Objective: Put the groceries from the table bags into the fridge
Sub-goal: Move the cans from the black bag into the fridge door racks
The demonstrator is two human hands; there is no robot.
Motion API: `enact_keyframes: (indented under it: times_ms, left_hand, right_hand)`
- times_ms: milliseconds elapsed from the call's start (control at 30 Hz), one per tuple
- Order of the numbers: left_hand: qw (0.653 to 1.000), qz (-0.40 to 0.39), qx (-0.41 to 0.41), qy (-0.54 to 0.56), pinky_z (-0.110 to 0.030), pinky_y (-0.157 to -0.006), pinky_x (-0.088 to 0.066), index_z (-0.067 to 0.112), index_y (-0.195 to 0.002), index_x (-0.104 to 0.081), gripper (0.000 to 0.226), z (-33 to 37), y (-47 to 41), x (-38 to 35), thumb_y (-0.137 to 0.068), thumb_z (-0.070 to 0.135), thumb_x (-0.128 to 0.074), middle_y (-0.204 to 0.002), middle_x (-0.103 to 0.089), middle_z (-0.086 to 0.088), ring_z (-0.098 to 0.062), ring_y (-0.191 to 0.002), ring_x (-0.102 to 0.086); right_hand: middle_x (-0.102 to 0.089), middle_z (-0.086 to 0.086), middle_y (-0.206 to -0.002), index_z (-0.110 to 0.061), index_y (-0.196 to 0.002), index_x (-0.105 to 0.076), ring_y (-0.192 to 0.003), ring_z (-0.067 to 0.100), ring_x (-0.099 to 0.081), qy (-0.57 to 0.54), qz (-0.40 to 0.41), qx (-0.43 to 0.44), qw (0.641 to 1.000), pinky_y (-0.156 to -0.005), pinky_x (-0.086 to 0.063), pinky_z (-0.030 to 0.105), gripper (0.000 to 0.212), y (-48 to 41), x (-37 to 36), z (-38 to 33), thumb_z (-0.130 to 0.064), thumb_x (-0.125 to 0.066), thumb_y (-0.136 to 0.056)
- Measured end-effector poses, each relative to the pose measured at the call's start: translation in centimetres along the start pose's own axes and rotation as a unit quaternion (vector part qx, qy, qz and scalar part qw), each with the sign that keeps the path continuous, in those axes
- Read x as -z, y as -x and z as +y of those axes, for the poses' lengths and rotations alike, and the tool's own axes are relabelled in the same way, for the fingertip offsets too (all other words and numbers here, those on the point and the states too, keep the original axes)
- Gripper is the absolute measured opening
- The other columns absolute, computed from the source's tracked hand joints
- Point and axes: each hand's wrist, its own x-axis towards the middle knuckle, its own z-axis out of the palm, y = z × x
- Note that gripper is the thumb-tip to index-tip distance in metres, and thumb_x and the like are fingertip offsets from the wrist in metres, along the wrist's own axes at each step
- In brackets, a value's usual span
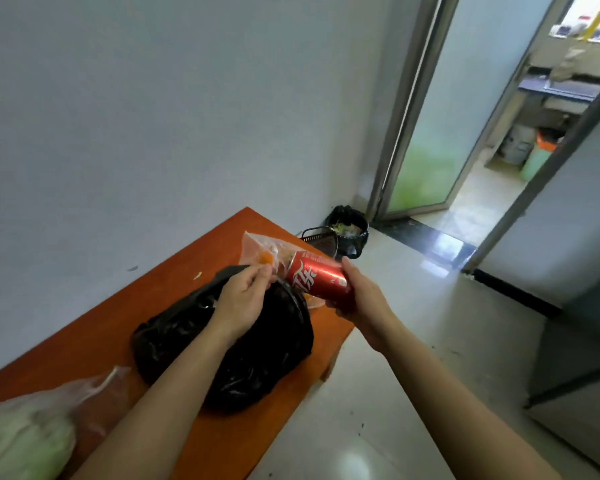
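Observation:
My right hand [359,299] grips a red soda can [317,277] by its base, tilted over the far end of the orange table [118,317]. My left hand [246,292] pinches the rim of a black plastic bag [243,362] lying on the table. Behind the can lies a clear bag [260,247] with something orange inside. A clear bag holding a green cabbage [25,438] sits at the near left corner. A grey fridge [582,386] stands at the right edge, doors closed.
A black bin [349,230] with scraps and a dark basket [321,240] stand on the floor beyond the table's end. A glass door [430,133] stands open onto another room. Glossy pale floor lies between table and fridge.

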Motion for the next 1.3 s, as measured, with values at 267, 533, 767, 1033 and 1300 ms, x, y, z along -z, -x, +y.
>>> enact_keyframes:
  times_ms: [267, 533, 767, 1033, 1300]
  left_hand:
    - [0.993, -0.097, -0.067, 0.017, -0.032, -0.082, -0.050, 0.016, -0.113, -0.066, 0.032, 11.9, 9.1, -18.5, -0.105, 0.033, -0.040, -0.106, -0.067, 0.001, -0.015, -0.102, -0.062]
    - [0.917, -0.282, -0.279, -0.050, -0.029, -0.091, -0.043, 0.019, -0.121, -0.063, 0.030, 25.6, 22.0, -40.9, -0.105, 0.034, -0.043, -0.116, -0.064, 0.004, -0.016, -0.110, -0.058]
    - [0.824, -0.301, -0.460, -0.135, -0.029, -0.105, -0.035, 0.023, -0.142, -0.047, 0.047, 34.3, 26.8, -55.5, -0.103, 0.048, -0.040, -0.145, -0.048, 0.001, -0.015, -0.132, -0.045]
    - [0.798, -0.210, -0.547, -0.143, -0.044, -0.119, -0.026, 0.022, -0.148, -0.040, 0.055, 42.5, 22.8, -67.5, -0.100, 0.050, -0.041, -0.157, -0.032, -0.002, -0.019, -0.146, -0.024]
    - [0.763, 0.041, -0.626, -0.153, -0.053, -0.120, -0.014, 0.015, -0.145, -0.042, 0.061, 56.3, 16.2, -68.1, -0.095, 0.050, -0.044, -0.158, -0.027, -0.014, -0.030, -0.149, -0.014]
  right_hand:
    - [-0.070, 0.011, -0.108, -0.021, -0.119, -0.061, -0.092, 0.025, -0.070, -0.122, 0.141, 0.057, 0.981, -0.075, -0.055, 0.030, 0.044, 15.9, 21.5, 1.8, -0.057, -0.056, -0.094]
    - [-0.070, 0.013, -0.102, -0.010, -0.116, -0.065, -0.086, 0.020, -0.065, -0.335, 0.280, 0.168, 0.884, -0.068, -0.058, 0.029, 0.053, 34.4, 42.5, 3.4, -0.037, -0.077, -0.072]
    - [-0.070, 0.011, -0.110, -0.010, -0.127, -0.056, -0.093, 0.022, -0.068, -0.253, 0.368, 0.199, 0.872, -0.074, -0.059, 0.032, 0.067, 43.3, 55.8, 4.0, -0.014, -0.082, -0.066]
    - [-0.068, 0.009, -0.114, -0.019, -0.125, -0.052, -0.097, 0.022, -0.068, -0.194, 0.406, 0.226, 0.864, -0.065, -0.057, 0.028, 0.043, 40.9, 70.0, -1.9, -0.016, -0.071, -0.087]
    - [-0.069, 0.004, -0.120, -0.020, -0.128, -0.054, -0.104, 0.021, -0.072, -0.114, 0.400, 0.371, 0.830, -0.085, -0.060, 0.040, 0.064, 36.6, 79.6, -19.5, -0.034, -0.085, -0.075]
